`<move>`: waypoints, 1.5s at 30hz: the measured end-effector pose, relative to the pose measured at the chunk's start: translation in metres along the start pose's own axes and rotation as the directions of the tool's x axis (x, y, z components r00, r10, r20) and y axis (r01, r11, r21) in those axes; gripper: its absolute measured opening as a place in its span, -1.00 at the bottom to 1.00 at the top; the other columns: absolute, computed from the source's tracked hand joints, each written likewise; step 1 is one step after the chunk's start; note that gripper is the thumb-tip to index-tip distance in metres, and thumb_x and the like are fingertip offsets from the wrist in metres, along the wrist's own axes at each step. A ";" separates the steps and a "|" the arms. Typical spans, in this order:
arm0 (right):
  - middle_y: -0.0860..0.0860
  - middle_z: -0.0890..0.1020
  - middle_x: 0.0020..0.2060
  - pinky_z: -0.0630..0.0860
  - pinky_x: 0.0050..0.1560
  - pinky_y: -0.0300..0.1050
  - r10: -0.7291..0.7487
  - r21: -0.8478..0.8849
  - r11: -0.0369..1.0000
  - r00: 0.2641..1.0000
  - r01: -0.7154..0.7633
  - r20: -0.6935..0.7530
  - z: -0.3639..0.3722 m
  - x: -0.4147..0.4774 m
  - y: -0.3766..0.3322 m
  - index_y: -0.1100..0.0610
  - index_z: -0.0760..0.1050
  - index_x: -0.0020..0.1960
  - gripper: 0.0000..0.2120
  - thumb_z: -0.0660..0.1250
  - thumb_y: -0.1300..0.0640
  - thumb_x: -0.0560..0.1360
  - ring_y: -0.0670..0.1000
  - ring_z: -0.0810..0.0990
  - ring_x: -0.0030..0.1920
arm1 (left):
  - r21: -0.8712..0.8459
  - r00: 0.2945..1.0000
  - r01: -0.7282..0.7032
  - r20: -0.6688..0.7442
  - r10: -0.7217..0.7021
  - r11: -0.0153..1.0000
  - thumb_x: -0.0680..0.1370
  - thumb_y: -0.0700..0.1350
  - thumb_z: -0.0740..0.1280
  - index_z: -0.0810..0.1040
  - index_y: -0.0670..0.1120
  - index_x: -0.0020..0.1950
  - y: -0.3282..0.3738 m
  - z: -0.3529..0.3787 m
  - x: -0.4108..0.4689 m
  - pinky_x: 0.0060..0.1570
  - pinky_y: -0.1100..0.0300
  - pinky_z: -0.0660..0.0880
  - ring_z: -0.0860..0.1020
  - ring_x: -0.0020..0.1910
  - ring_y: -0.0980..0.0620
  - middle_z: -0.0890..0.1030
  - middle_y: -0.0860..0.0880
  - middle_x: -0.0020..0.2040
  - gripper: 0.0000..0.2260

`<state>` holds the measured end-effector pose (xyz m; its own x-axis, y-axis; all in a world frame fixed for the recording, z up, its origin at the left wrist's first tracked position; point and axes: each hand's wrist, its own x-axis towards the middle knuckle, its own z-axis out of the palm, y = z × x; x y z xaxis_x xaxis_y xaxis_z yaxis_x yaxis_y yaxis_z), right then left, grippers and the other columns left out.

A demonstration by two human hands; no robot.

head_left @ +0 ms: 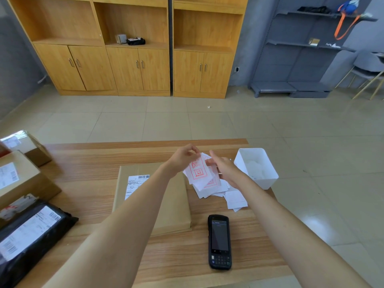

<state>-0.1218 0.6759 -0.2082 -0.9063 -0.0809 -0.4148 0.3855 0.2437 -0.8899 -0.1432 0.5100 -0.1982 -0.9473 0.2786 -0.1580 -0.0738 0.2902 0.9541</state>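
- Red-printed white paper slips [198, 172] are held above the wooden table [83, 163], at one o'clock from the flat cardboard parcel [166, 204].
- My left hand [185, 156] pinches the top slip's upper corner between thumb and fingertips.
- My right hand [225, 170] grips the bundle by its right edge, fingers curled on it.
- Loose slips [235, 199] lie on the table beneath.
- A white plastic bin [268, 179] stands just beside my right hand, at three o'clock.
- A black handheld scanner [219, 242] lies at six o'clock from the bundle, screen up.
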 end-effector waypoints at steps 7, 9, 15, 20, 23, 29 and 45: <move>0.01 0.64 -0.16 0.50 -0.09 -0.22 -0.001 0.064 0.998 0.994 -0.006 0.106 -0.004 -0.001 0.003 0.14 0.60 -0.05 -0.70 0.23 -0.07 0.59 -0.03 0.60 -0.11 | 0.035 0.988 -0.009 0.153 0.003 0.999 0.61 -0.23 0.25 0.46 -0.16 -0.05 0.008 0.002 -0.004 -0.45 0.43 0.35 0.50 -0.39 0.23 0.54 0.00 -0.25 -0.95; -0.01 0.64 -0.17 0.50 -0.07 -0.21 -0.010 0.121 0.993 0.992 -0.005 0.127 -0.006 0.000 0.005 0.14 0.59 -0.05 -0.70 0.22 -0.05 0.60 -0.03 0.60 -0.10 | 0.034 0.990 -0.008 0.143 0.003 0.999 0.61 -0.22 0.25 0.46 -0.14 -0.06 0.007 0.002 -0.003 -0.42 0.41 0.36 0.50 -0.32 0.14 0.54 0.01 -0.24 -0.94; -0.01 0.58 -0.22 0.49 -0.10 -0.22 -0.023 0.237 0.971 0.980 -0.025 0.196 -0.009 0.003 0.008 0.25 0.56 0.14 -0.72 0.26 0.06 0.60 -0.04 0.54 -0.17 | 0.007 0.988 -0.015 0.156 0.013 1.000 0.61 -0.22 0.26 0.46 -0.10 -0.10 0.004 0.003 -0.003 -0.40 0.39 0.38 0.52 -0.29 0.11 0.55 0.00 -0.23 -0.91; 0.04 0.59 -0.14 0.51 -0.03 -0.18 -0.023 0.300 0.953 0.973 -0.049 0.232 -0.012 0.004 0.006 0.21 0.55 0.11 -0.78 0.23 0.11 0.61 -0.03 0.56 -0.13 | -0.012 0.989 -0.020 0.147 0.022 1.000 0.60 -0.20 0.27 0.48 -0.07 -0.10 0.002 0.005 -0.002 -0.33 0.32 0.40 0.51 -0.24 0.07 0.54 0.02 -0.21 -0.90; 0.05 0.60 -0.13 0.52 0.00 -0.17 0.001 0.328 0.942 0.975 -0.076 0.223 -0.011 0.005 0.006 0.21 0.56 0.09 -0.80 0.24 0.12 0.60 -0.03 0.57 -0.13 | -0.025 0.990 -0.014 0.143 0.017 1.000 0.60 -0.18 0.28 0.49 -0.04 -0.13 0.000 0.004 -0.001 -0.23 0.24 0.42 0.52 -0.21 0.06 0.53 0.01 -0.17 -0.89; 0.09 0.62 -0.04 0.50 0.17 -0.06 0.050 0.377 0.918 0.979 -0.123 0.197 -0.006 0.012 0.007 0.27 0.54 0.19 -0.73 0.29 0.14 0.57 0.03 0.59 -0.02 | -0.019 0.991 -0.007 0.132 0.010 1.000 0.59 -0.15 0.30 0.50 -0.02 -0.13 -0.003 0.001 0.000 -0.22 0.23 0.42 0.53 -0.24 0.08 0.54 0.02 -0.15 -0.89; 0.07 0.54 -0.24 0.50 -0.34 -0.26 0.271 0.330 0.907 0.963 -0.260 0.015 0.003 0.022 0.019 0.21 0.49 0.09 -0.87 0.30 0.29 0.54 -0.04 0.50 -0.28 | 0.015 0.987 0.040 0.155 -0.042 0.999 0.58 -0.15 0.32 0.52 -0.03 -0.11 -0.008 -0.003 0.000 -0.23 0.23 0.33 0.41 -0.19 0.04 0.49 0.05 -0.17 -0.92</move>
<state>-0.1345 0.6760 -0.2346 -0.7655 -0.0264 -0.6429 0.6428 -0.0770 -0.7622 -0.1438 0.5046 -0.2053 -0.8836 0.4049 -0.2352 -0.1069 0.3147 0.9432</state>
